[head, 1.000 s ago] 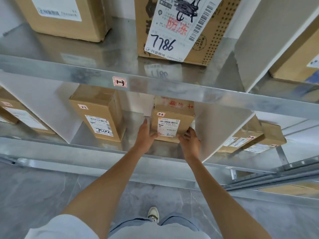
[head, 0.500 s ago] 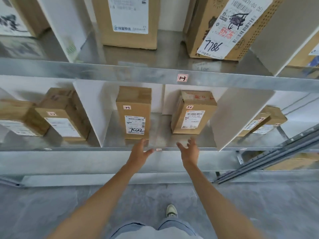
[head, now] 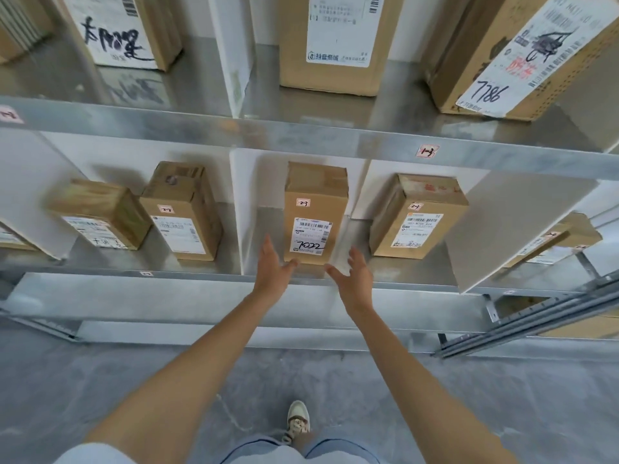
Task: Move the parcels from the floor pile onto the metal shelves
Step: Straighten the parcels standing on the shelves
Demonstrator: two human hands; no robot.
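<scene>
- Head view: both hands reach toward the lower shelf [head: 201, 289], level with its front lip, in the bay that holds the box marked 7022 [head: 315, 212].
- Left hand [head: 273, 267]: fingers spread and nearly straight, palm turned inward, holding nothing. The thumb tip looks very close to the bottom front corner of the 7022 box; I cannot tell whether it touches.
- Right hand [head: 355, 276]: fingers also wide apart and empty, just beside the right lower edge of that box, over the bare shelf between it and the right box [head: 417, 217].
- Where the parcels are: the 7022 box stands upright, label forward; the right box stands in the same bay, turned slightly askew. More boxes stand beyond the divider [head: 239, 212] to the left and on the upper shelf [head: 301, 135]. The floor pile is out of view.
- Risks, as a judgement: the 7022 box is tall and narrow, so a careless brush from either hand could tip it backward or sideways into its neighbour.
- The upper shelf's metal edge overhangs the bay; lifting the arms quickly could knock a wrist against it.
- One foot [head: 298, 420] is near the rack base, so stepping forward could catch the bottom rail.
</scene>
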